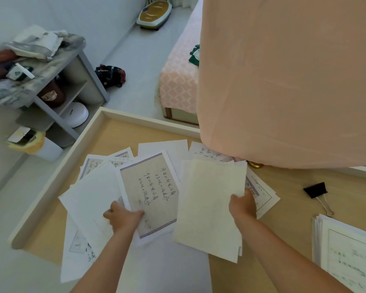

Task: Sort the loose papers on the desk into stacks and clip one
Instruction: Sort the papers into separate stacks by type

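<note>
Left hand (123, 216) pinches the bordered sheet (150, 193) from the loose papers (91, 195) mid-desk (118, 134) while right hand (242, 205) grips a cream bundle (211, 208), so I'd tap that bundle's edges square before adding more, with the binder clip (316, 190) waiting unused off right.

Bag (110, 76) on floor (140, 60): white letters "WEISI", rest hidden in a fold. Bordered sheet (152, 187), mid-desk (114, 132): cursive handwritten columns, unreadable. Stack (351, 256), right edge: writing blurred.
</note>
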A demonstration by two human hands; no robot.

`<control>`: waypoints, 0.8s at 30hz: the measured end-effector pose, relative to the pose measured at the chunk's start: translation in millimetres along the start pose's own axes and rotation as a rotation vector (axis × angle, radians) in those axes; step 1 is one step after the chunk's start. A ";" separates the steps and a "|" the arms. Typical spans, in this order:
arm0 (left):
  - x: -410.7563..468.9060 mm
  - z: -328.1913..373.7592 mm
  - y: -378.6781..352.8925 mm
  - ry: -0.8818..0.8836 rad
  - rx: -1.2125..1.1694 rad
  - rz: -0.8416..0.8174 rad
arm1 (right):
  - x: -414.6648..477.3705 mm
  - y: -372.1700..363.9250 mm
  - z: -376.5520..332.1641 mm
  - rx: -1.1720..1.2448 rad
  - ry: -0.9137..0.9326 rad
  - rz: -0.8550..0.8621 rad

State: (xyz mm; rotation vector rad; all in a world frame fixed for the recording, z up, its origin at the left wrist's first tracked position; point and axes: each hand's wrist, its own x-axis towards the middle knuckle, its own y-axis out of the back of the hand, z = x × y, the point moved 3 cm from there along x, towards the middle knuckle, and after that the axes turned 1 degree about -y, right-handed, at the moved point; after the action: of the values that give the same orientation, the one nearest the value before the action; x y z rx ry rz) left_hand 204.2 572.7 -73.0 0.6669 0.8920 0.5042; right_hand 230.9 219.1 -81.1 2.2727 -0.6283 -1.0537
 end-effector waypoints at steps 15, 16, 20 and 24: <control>-6.4 6.9 29.7 0.071 -1.009 -0.792 | 6.3 49.4 37.2 0.098 0.037 -0.017; -12.2 9.6 27.7 0.071 -1.058 -0.859 | 6.2 53.2 41.4 0.100 0.042 -0.033; -48.2 29.9 -1.3 0.003 -0.985 -1.074 | 0.8 63.0 54.5 0.116 0.074 -0.100; -83.8 37.5 -50.0 -0.199 -0.250 -0.892 | -6.8 70.8 66.2 0.149 0.056 -0.164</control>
State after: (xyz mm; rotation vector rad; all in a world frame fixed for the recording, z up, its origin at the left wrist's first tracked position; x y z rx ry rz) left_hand 196.7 471.9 -46.5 0.0475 0.8254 -0.2490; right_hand 161.8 152.2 -67.3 2.5097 -0.5196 -1.0453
